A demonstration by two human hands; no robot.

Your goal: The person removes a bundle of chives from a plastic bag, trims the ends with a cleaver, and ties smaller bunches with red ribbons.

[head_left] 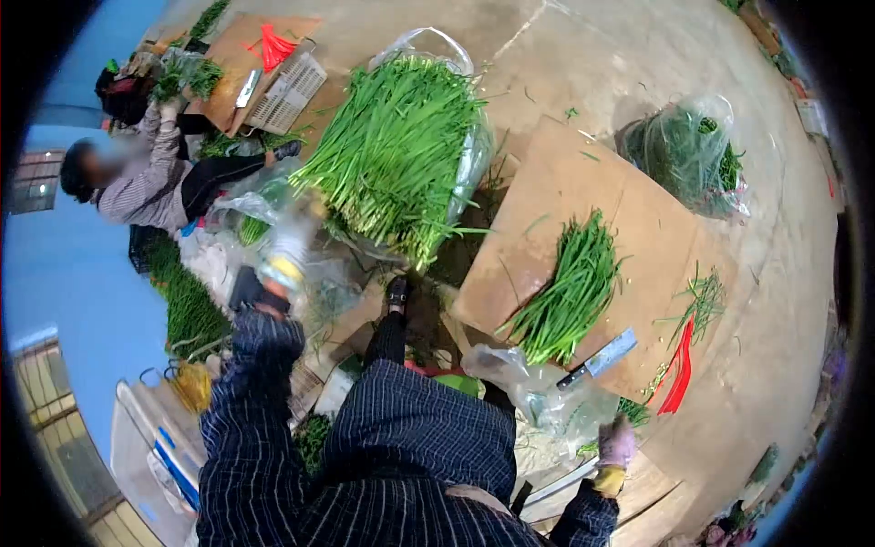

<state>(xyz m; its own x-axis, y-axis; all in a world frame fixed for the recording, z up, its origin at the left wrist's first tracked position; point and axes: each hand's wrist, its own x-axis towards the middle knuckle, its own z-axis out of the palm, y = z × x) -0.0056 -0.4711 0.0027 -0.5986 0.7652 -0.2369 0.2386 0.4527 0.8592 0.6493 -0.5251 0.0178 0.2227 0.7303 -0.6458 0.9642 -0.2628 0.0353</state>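
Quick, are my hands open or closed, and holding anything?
Left hand: blurred, near the big greens pile; can't tell.
Right hand: near the plastic bag; can't tell.

Wearer's clothing noted: dark navy cloth with thin pale stripes on the left sleeve (pixel 246 392), the right sleeve (pixel 585 518) and the broad lap covering (pixel 419 424), the left sleeve looking loose and creased near its end. Lower down, a dark trouser leg (pixel 386 339) and a dark shoe (pixel 397 291) with a small light detail were recorded. Right hand (pixel 617 445) shows a mauve-pink covering with a yellow cuff; left hand (pixel 293 239) is blurred, whitish and yellow material visible, black piece beside the wrist.
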